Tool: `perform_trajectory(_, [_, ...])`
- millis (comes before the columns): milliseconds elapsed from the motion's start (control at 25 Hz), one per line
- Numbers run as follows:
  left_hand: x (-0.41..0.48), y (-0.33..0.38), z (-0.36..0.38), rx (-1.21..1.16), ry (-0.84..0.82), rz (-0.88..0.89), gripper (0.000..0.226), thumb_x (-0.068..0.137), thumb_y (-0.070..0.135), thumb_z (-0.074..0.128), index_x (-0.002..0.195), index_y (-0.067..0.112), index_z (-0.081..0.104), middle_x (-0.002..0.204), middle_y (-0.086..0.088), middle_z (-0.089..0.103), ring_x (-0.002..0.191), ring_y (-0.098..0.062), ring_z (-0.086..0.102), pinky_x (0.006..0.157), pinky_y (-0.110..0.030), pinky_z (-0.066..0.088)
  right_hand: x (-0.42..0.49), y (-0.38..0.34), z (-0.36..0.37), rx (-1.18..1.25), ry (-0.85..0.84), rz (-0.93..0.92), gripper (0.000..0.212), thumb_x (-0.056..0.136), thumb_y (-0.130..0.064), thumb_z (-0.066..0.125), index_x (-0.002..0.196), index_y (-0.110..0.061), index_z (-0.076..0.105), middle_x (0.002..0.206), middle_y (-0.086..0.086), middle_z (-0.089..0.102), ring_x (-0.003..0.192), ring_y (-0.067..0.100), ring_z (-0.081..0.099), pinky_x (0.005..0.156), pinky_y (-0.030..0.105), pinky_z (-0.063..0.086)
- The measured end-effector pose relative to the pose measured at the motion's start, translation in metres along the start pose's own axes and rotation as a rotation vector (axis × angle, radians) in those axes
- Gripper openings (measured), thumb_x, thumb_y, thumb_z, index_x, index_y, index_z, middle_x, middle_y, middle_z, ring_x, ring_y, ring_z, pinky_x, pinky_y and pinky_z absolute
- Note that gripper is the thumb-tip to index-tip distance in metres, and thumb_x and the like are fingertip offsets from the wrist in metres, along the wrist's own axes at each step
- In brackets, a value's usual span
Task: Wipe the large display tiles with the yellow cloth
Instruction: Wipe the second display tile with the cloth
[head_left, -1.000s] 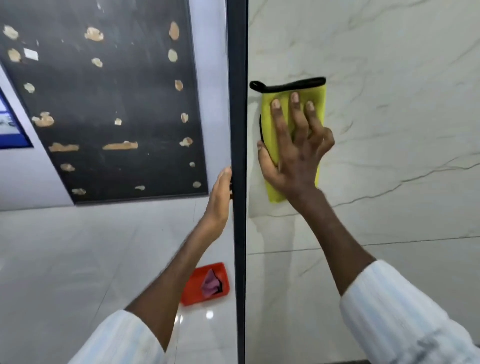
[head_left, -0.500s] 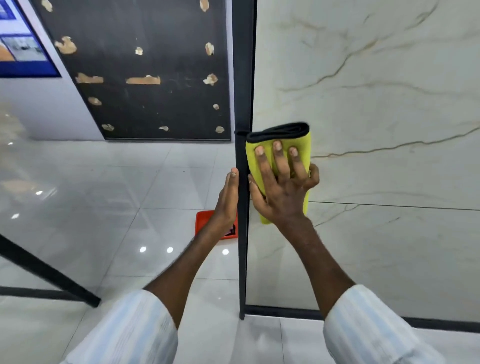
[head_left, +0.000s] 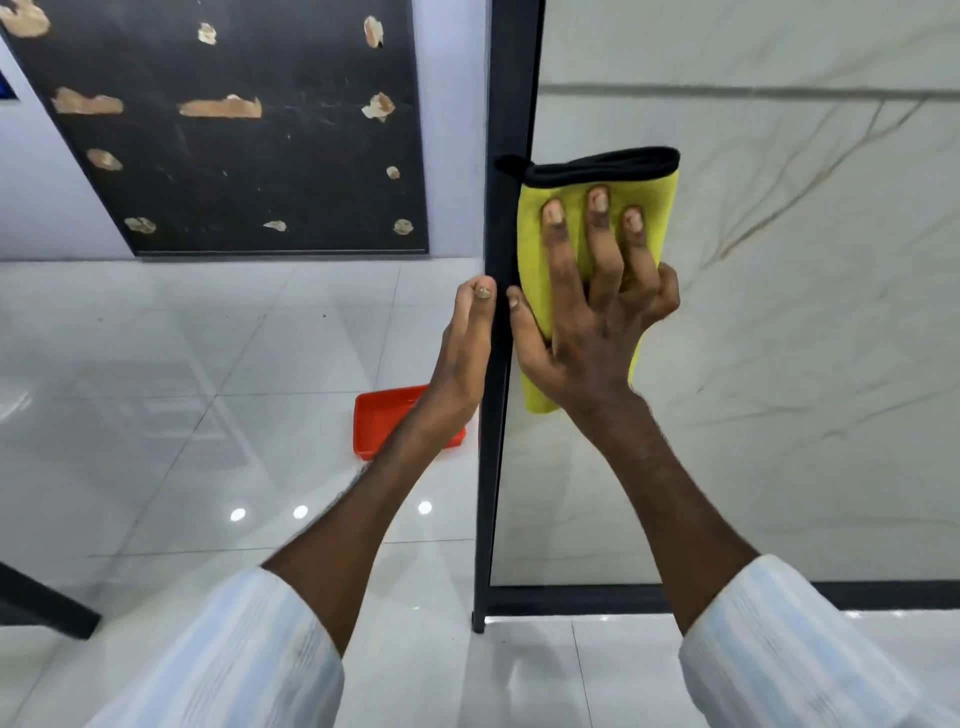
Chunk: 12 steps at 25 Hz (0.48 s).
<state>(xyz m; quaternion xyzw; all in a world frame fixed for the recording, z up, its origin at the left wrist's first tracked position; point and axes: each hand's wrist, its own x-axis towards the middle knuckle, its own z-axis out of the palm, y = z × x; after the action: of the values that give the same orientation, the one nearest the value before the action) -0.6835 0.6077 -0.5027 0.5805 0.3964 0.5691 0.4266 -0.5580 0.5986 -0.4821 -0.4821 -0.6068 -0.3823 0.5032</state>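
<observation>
A large white marble-patterned display tile (head_left: 779, 338) stands upright in a black frame (head_left: 506, 104). My right hand (head_left: 587, 322) presses a folded yellow cloth (head_left: 660, 208) with a black hem flat against the tile's left edge, fingers spread over it. My left hand (head_left: 462, 353) grips the black frame's vertical post from the left, thumb on its front edge. The cloth's lower part is hidden under my right palm.
A red tray (head_left: 384, 415) lies on the glossy white floor (head_left: 182, 389) behind my left wrist. A black board (head_left: 234, 156) with torn brown patches leans on the far wall. A black frame foot (head_left: 47, 608) crosses the lower left corner.
My right hand has slid the cloth down the tile along its left edge. My left hand has moved down the post with it, and the view has tilted toward the floor.
</observation>
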Motion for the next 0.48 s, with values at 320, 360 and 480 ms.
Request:
perform_trajectory(320, [-0.045, -0.147, -0.005, 0.021, 0.016, -0.004, 0.072, 0.098, 0.067, 0.037, 0.131, 0.005, 0.054, 0.107, 0.011, 0.070, 0.107, -0.005, 0.065, 0.106, -0.040, 0.054, -0.185, -0.005, 0.037, 0.005, -0.029, -0.011, 0.069, 0.093, -0.049, 0.057, 0.155, -0.026, 0.038, 0.160, 0.005, 0.033, 0.146, 0.027, 0.028, 0.103, 0.061, 0.035])
perform_trajectory(360, [-0.049, -0.161, -0.005, 0.024, 0.019, -0.007, 0.065, 0.100, 0.061, 0.036, 0.129, 0.005, 0.054, 0.102, 0.016, 0.070, 0.102, 0.000, 0.065, 0.102, -0.035, 0.055, -0.204, -0.005, 0.040, 0.011, -0.040, -0.007, 0.070, 0.094, -0.050, 0.056, 0.156, -0.026, 0.036, 0.160, 0.004, 0.030, 0.147, 0.027, 0.026, 0.103, 0.061, 0.033])
perform_trajectory(480, [-0.066, -0.202, -0.004, 0.031, 0.012, -0.018, 0.064, 0.099, 0.060, 0.036, 0.127, 0.006, 0.053, 0.102, 0.012, 0.069, 0.099, -0.001, 0.066, 0.100, -0.035, 0.056, -0.265, -0.003, 0.053, 0.023, -0.043, -0.015, 0.073, 0.094, -0.050, 0.056, 0.158, -0.028, 0.030, 0.161, 0.003, 0.027, 0.150, 0.026, 0.018, 0.106, 0.060, 0.028])
